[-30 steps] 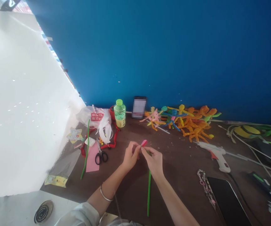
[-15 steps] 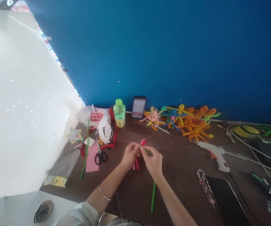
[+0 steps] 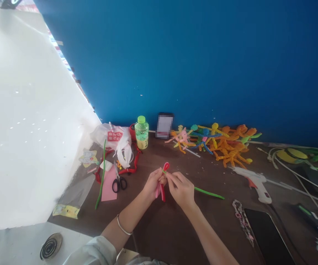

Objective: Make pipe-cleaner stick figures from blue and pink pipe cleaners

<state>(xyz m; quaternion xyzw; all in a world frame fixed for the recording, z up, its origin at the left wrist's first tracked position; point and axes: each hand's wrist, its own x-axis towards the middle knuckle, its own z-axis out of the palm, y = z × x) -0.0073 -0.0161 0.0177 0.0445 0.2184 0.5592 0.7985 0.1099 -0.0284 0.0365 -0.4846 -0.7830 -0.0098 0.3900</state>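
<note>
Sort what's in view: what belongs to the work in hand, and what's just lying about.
Belongs to the work:
red and pink strips, held by the left hand
green strip, held by the right hand

Apparently just lying about, untouched:
scissors
green-capped bottle
glue gun
phone
plastic bag

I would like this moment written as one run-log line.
left hand: grips pink-red strips | right hand: pinches green strip | on table: scissors, glue gun

A pale sleeve (image 3: 96,253) and slim silvery bangle (image 3: 122,229) are worn.
</note>
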